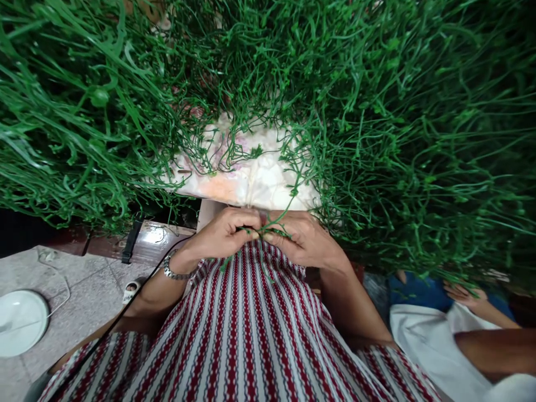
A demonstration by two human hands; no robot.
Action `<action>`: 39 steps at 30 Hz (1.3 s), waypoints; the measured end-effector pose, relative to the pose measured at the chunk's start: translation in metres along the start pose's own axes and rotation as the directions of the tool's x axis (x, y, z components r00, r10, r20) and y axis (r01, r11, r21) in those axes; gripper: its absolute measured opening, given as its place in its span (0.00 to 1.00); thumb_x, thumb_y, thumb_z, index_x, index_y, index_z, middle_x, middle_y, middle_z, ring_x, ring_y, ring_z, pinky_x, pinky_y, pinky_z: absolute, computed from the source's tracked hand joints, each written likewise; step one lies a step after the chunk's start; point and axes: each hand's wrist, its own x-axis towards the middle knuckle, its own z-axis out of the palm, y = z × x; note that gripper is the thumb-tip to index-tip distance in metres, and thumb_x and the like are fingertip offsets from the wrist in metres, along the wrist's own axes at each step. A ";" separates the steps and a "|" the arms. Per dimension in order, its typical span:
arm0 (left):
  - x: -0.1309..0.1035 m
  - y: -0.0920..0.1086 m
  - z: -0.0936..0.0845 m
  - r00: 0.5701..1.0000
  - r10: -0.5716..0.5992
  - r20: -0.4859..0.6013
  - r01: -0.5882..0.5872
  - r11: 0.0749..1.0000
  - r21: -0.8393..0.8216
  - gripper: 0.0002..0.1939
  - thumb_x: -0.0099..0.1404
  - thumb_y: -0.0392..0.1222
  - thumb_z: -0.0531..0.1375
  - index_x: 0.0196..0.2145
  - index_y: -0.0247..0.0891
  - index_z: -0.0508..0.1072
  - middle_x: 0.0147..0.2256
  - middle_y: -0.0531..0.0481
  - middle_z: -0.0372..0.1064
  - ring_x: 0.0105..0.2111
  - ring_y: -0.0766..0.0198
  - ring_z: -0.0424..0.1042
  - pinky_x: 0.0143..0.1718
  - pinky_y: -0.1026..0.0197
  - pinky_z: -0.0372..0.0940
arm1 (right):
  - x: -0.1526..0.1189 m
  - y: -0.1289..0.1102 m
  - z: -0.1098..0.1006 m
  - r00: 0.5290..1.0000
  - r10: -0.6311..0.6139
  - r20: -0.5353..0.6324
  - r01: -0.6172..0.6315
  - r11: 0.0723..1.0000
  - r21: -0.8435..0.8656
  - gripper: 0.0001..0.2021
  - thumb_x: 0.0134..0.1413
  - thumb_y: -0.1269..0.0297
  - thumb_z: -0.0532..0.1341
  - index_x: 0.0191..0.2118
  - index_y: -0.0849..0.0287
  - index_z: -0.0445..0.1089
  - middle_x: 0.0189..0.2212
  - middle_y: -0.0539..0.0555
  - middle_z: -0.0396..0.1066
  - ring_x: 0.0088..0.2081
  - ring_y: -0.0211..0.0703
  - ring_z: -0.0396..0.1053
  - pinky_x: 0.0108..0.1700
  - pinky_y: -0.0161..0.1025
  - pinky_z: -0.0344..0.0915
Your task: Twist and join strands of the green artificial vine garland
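Close in front of my body, both hands pinch thin green plastic-looking stems (283, 215) with small leaves. My left hand (228, 231) has its thumb and fingers closed on the stems, a metal watch or bracelet (173, 268) on that wrist. My right hand (304, 240) meets it fingertip to fingertip, also closed on the stems. One stem rises from between the fingers toward the tabletop, while others hang down over the striped clothing (247, 329). The fingers cover part of the join.
Large heaps of similar green stems (96, 111) lie left, ahead and right (397, 139) on a table with a pale patterned cover (268, 173). A black cable crosses my left arm. At lower right sits another person, whose hand (467, 294) shows. A white round object (23, 322) stands lower left.
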 end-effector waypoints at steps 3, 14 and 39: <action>-0.001 -0.002 -0.004 0.996 -0.015 0.090 0.024 0.995 -0.098 0.12 0.59 0.36 0.54 0.18 0.36 0.59 0.19 0.55 0.52 0.22 0.69 0.53 0.25 0.64 0.51 | 0.000 0.004 0.001 0.996 -0.035 0.082 0.017 0.975 0.220 0.15 0.61 0.61 0.50 0.25 0.60 0.64 0.21 0.48 0.62 0.23 0.33 0.58 0.28 0.32 0.57; -0.006 -0.005 0.004 0.965 -0.055 -0.257 0.016 0.989 -0.150 0.09 0.60 0.40 0.57 0.24 0.36 0.64 0.24 0.53 0.58 0.26 0.67 0.58 0.29 0.64 0.54 | -0.003 -0.002 0.020 0.915 0.395 -0.086 -0.295 0.798 0.525 0.12 0.61 0.57 0.51 0.35 0.60 0.63 0.22 0.46 0.61 0.22 0.30 0.59 0.26 0.29 0.58; -0.010 -0.001 0.004 0.999 -0.034 -0.003 0.035 0.993 0.110 0.08 0.57 0.28 0.51 0.23 0.34 0.65 0.22 0.54 0.58 0.24 0.69 0.58 0.27 0.66 0.53 | -0.011 -0.007 0.017 0.987 0.154 0.045 -0.147 0.980 -0.131 0.05 0.54 0.74 0.52 0.29 0.59 0.58 0.24 0.48 0.59 0.26 0.35 0.58 0.29 0.34 0.55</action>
